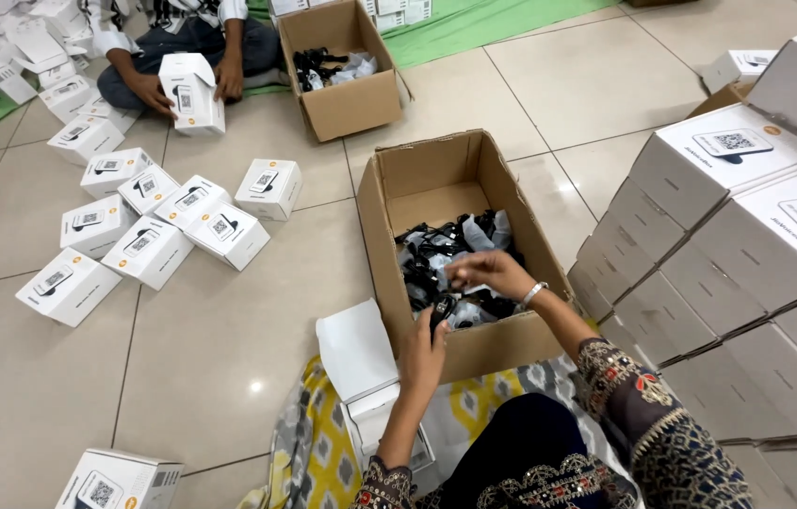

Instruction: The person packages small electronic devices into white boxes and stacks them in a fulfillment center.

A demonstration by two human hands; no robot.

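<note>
- The left hand [427, 351] reaches up over the near wall of the cardboard box [372, 221], its fingers closed around a small black adapter [442, 308], pinching it at the box's near edge.
- The black adapter is short and blocky; it stands roughly upright in the grip, its long axis running from the hand up and away toward the box's inside. Finer detail is too small to tell.
- The right hand [491, 274], with a bracelet at the wrist, hovers inside the box, fingers curled together and pinching at something pale among the bagged black cables [436, 254]; exactly what it grips cannot be made out.
- The box is open-topped, its flaps standing up, and sits on the tiled floor [219, 330] just ahead of the person's lap.
- An open white carton [356, 351] lies just left of the left forearm, on a patterned yellow-grey cloth [309, 443].
- Stacked white cartons [738, 245] rise to the right.
- More white cartons [149, 236] lie scattered on the floor to the left.
- Farther off, another person [187, 38] sits holding a white carton beside a second cardboard box [347, 104].
</note>
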